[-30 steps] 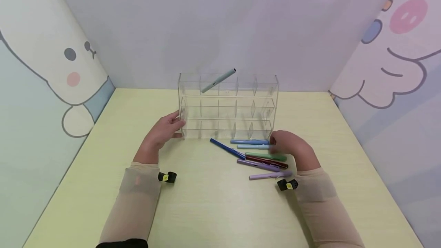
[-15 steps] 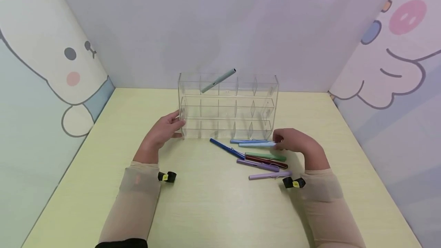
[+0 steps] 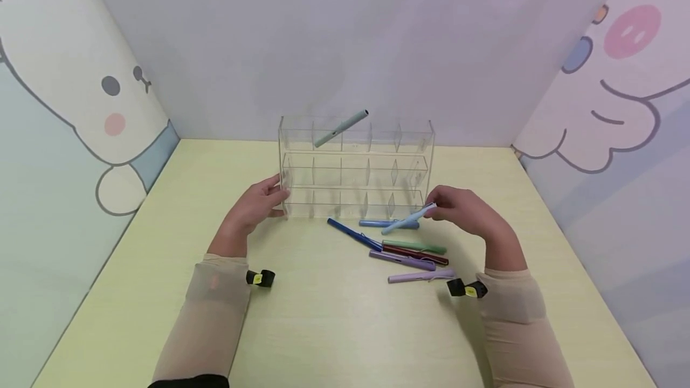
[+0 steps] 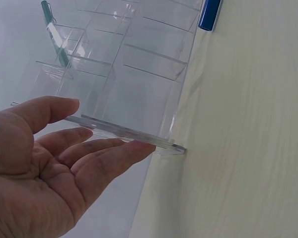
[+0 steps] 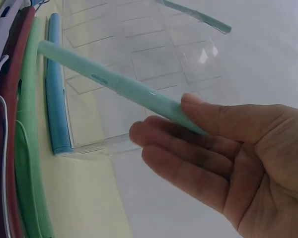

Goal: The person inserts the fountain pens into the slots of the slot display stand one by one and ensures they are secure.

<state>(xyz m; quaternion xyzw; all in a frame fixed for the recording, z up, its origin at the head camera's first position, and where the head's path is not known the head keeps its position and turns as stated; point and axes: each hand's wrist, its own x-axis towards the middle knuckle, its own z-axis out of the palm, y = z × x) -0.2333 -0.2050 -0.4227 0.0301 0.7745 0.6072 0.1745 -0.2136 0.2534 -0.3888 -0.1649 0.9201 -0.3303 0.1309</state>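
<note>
In the head view my right hand (image 3: 458, 208) pinches a light-blue pen (image 3: 408, 220) by one end, thumb against fingers. The pen is tilted, its free end low over a mid-blue pen (image 3: 372, 223); in the right wrist view the held pen (image 5: 114, 84) looks pale turquoise. My left hand (image 3: 260, 205) rests at the left side of a clear acrylic rack (image 3: 353, 187). Its long fingers lie fairly straight along the outside of the side panel, the thumb near the front edge (image 4: 124, 134). A grey-green pen (image 3: 342, 129) leans across the rack's top tier.
Several more pens lie before the rack: dark blue (image 3: 353, 234), green (image 3: 415, 246), dark red (image 3: 417, 254), purple (image 3: 401, 260) and lilac (image 3: 415, 276). The rack has three tiers of small compartments. A pale wall (image 3: 345, 35) stands behind the table (image 3: 323, 328).
My right hand has drawn the light-blue pen rightward, then lifted its gripped end so that it tilts up off the table. My left hand and the rack have stayed in place.
</note>
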